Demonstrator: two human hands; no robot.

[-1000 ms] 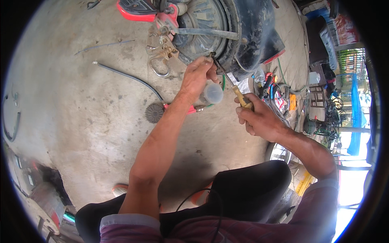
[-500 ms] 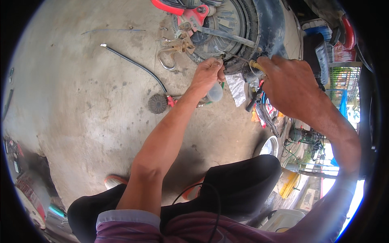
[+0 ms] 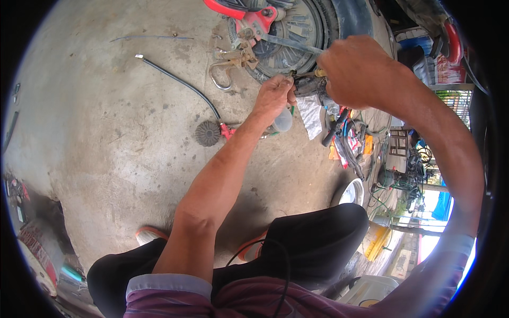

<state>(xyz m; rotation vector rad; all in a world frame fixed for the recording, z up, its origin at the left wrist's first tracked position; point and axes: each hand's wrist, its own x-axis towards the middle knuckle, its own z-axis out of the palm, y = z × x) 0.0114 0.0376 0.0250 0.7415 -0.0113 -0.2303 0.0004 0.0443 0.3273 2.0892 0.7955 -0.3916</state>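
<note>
My left hand (image 3: 274, 96) is closed in a pinch beside the rim of a dirty black wheel (image 3: 297, 33). A small dark piece (image 3: 292, 73) shows at its fingertips, too small to name. My right hand (image 3: 356, 71) is wrapped round a screwdriver with a yellow handle (image 3: 319, 72). The handle's end points left toward the pinched fingers, and the thin shaft is mostly lost against the wheel. Over the wheel lie a red bracket (image 3: 259, 21) and a flat metal bar (image 3: 290, 43). Just left of the wheel is a rusty metal part (image 3: 238, 56) with a bent hook.
A black hose (image 3: 183, 85) with a red fitting (image 3: 227, 131) and a ribbed black disc (image 3: 207, 133) lies on the concrete floor. A clear plastic cup (image 3: 283, 121) stands under my left wrist. Scraps and tools (image 3: 347, 140), a white basin (image 3: 352, 192) and a yellow container (image 3: 377, 241) sit right.
My right hand has moved up and left with the screwdriver, its handle now closer to my left fingertips. My left hand keeps its pinch almost in place.
</note>
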